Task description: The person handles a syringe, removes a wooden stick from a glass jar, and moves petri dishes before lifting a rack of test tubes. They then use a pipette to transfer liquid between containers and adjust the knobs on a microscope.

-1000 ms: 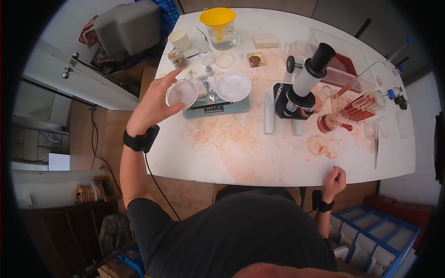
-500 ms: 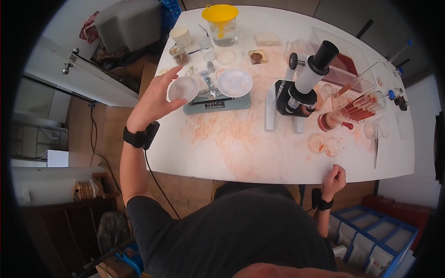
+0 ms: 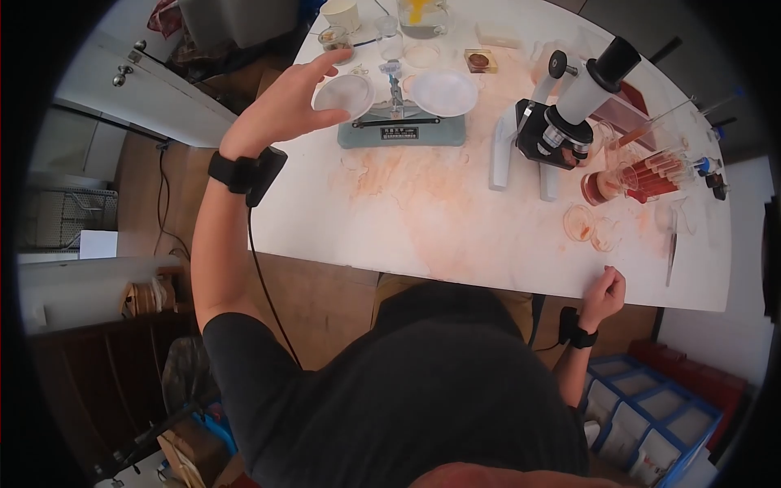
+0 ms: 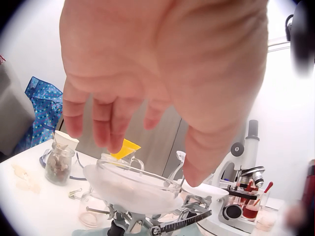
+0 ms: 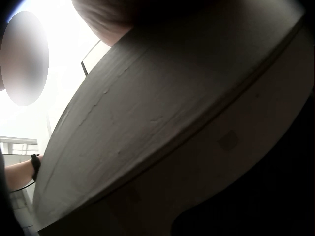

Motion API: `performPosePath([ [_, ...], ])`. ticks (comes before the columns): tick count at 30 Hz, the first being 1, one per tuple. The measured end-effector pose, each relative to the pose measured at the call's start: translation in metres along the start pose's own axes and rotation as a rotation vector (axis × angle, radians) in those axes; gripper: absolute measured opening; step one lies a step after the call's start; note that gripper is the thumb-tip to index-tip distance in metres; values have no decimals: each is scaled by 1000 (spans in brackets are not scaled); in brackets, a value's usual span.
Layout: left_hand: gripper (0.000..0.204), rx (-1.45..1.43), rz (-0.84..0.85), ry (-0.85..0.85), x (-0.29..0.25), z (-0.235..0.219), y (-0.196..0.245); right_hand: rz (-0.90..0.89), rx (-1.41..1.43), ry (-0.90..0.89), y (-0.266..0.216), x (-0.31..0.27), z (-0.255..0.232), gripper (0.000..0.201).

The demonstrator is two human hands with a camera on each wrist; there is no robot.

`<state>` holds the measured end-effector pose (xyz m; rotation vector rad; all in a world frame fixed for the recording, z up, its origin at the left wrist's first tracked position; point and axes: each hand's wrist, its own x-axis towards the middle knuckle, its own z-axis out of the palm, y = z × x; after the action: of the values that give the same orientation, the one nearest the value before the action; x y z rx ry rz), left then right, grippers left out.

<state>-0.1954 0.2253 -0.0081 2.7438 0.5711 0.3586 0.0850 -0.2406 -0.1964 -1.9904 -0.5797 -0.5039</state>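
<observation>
My left hand [image 3: 281, 110] is held with fingers spread above the left pan of a small blue-green balance scale [image 3: 447, 132]. In the left wrist view a clear glass dish [image 4: 140, 178] sits on that white pan [image 4: 125, 191]. Thumb and fingers hang on either side of the dish, not closed round it. The other pan [image 3: 444, 92] of the scale shows nothing on it. At the table's front edge rests my right hand [image 3: 604, 294], fingers loosely curled and nothing seen in them; its wrist view shows mostly the table's edge and underside.
A microscope [image 3: 561, 110] stands right of the scale. Beyond it are test tubes of red liquid [image 3: 659, 175], a beaker with red liquid [image 3: 598, 187], two small dishes [image 3: 579, 223] and tweezers [image 3: 672, 252]. Behind the scale stand a jar [image 3: 335, 37] and a yellow funnel [image 4: 127, 149].
The head view has tilted and shifted, so the table sits higher in it. My left hand stays by the left pan with fingers spread; the right hand stays at the table edge.
</observation>
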Motion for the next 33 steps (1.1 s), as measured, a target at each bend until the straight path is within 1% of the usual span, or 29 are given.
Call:
performPosePath([
  [3, 79, -27, -51, -27, 1, 9, -3, -4, 14, 15, -3, 1, 0, 20],
  [5, 77, -21, -59, -12, 2, 13, -8, -4, -4, 14, -5, 1, -1, 20],
  [8, 74, -17, -74, 2, -2, 18, -10, -52, -6, 18, 9, 1, -1, 15],
  [11, 72, -29, -93, -4, -2, 16, -4, 72, 88, -4, 8, 1, -5, 14],
  [12, 73, -32, -49, 37, -3, 16, 0, 121, 169, -3, 12, 3, -7, 13],
  [13, 72, -21, -27, 64, -4, 17, -5, 164, 251, -1, 15, 3, -8, 12],
  [14, 72, -25, -28, 70, -6, 14, 1, 164, 253, -1, 14, 6, -9, 12],
  [15, 75, -2, -84, 28, -5, 14, -9, 167, 262, -4, 10, 8, -9, 12],
  [17, 73, -4, -104, 23, -5, 12, -13, 200, 285, -31, -6, 13, -11, 10],
  [19, 73, 7, -124, 13, -4, 7, 0, 139, 256, -52, -17, 19, -8, 9],
  [20, 73, -4, -120, 16, -3, 8, -1, 110, 252, -39, -26, 21, -6, 8],
  [23, 74, -26, -89, 5, 2, 11, -12, -69, 147, -50, -50, 31, -10, 8],
  [25, 75, -12, -60, -11, 3, 12, -19, -67, 140, -52, -53, 32, -11, 8],
  [28, 75, -28, -101, -9, 4, 13, -15, -14, 163, -57, -46, 29, -6, 9],
  [29, 75, -36, -94, -3, 4, 13, -13, 8, 168, -63, -36, 26, -3, 9],
  [31, 76, -24, -104, 10, 4, 12, -2, 112, 275, -79, -19, 20, 4, 10],
  [33, 77, -18, -114, -21, 6, 11, -1, 203, 386, -101, -14, 14, 6, 11],
])
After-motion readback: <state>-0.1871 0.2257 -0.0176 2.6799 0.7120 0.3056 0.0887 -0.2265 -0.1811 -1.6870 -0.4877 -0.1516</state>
